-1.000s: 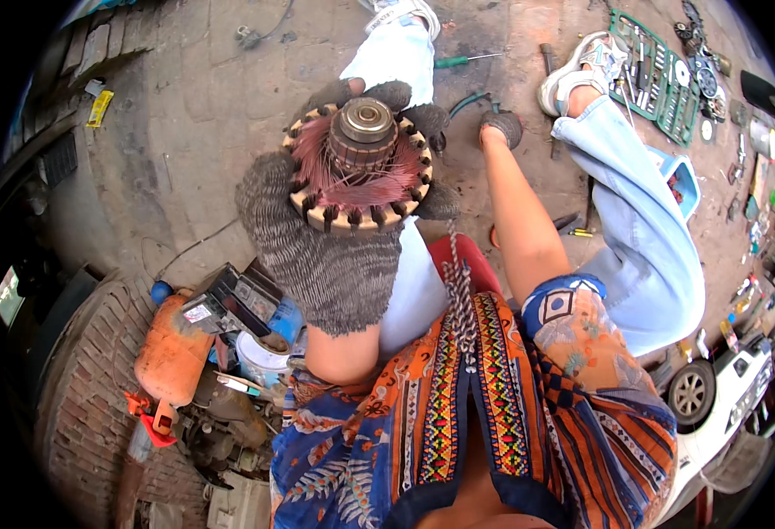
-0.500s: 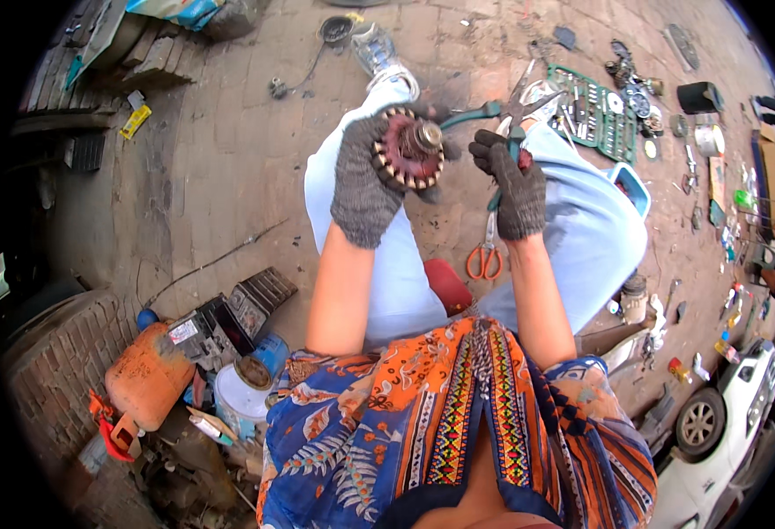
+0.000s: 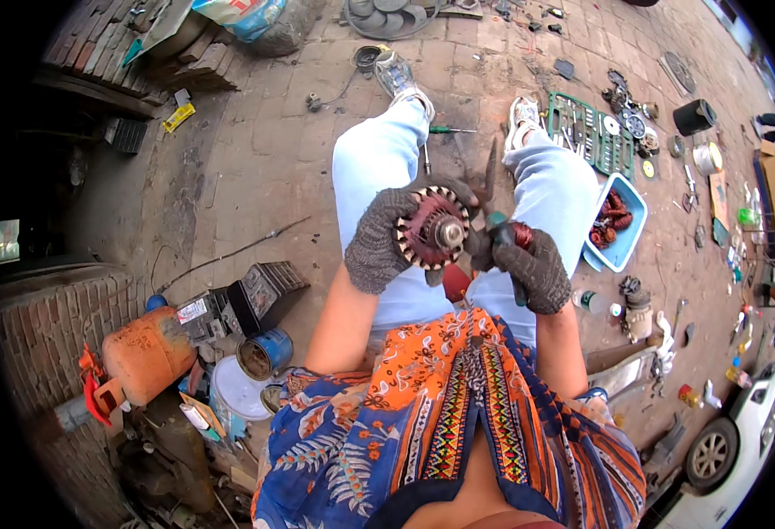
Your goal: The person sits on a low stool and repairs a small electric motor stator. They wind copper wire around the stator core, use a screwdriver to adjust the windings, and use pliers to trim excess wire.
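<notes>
My gloved left hand (image 3: 377, 245) is wrapped round a motor armature (image 3: 431, 231), a round slotted core with a dark red face and a metal shaft end pointing up at me. My gloved right hand (image 3: 539, 275) is closed round green-handled shears (image 3: 491, 172), one dark blade pointing away from me. A small coil of copper wire (image 3: 521, 234) also sits in that hand, by the thumb and fingers. Both hands are close together above my lap, the right fingers near the armature's right edge. The lower part of the shears is mostly hidden by the glove.
On the paving at right lie a blue tub (image 3: 623, 231) of copper windings and an open green socket set (image 3: 592, 132). A green screwdriver (image 3: 451, 130) lies between my feet. At left are an orange tank (image 3: 148, 354), a battery (image 3: 211, 316) and a paint can (image 3: 265, 354).
Both hands have come nearer to my body and closer together. The shears now stand more upright beside the armature. My view has shifted, bringing the blue tub's contents into sight.
</notes>
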A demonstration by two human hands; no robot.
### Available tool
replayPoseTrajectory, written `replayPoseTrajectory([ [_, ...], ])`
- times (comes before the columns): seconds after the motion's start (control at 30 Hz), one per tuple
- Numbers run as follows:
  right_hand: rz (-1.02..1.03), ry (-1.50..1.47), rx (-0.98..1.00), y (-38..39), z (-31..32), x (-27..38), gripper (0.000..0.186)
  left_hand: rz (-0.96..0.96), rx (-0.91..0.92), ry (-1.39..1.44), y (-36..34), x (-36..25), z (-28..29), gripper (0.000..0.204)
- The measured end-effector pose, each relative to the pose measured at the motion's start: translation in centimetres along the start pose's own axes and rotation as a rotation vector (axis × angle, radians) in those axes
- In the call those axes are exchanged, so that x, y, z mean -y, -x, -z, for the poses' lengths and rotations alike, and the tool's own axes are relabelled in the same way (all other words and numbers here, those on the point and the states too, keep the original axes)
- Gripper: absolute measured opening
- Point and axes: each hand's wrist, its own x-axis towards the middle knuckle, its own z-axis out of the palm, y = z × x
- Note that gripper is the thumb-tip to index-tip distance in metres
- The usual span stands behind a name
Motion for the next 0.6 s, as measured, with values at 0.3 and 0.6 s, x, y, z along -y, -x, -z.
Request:
replayPoseTrajectory([
  [0.3,0.569,0.578,-0.276,2.7,-0.8,2.4,0.042,0.061,0.147,0.444,1.2,0.7,-3.6,0.061],
  [0.6,0.022,0.529,0.074,5.0,2.3,2.8,0.026,0.193,0.038,0.574,-1.4,4.4,-6.5,0.059],
])
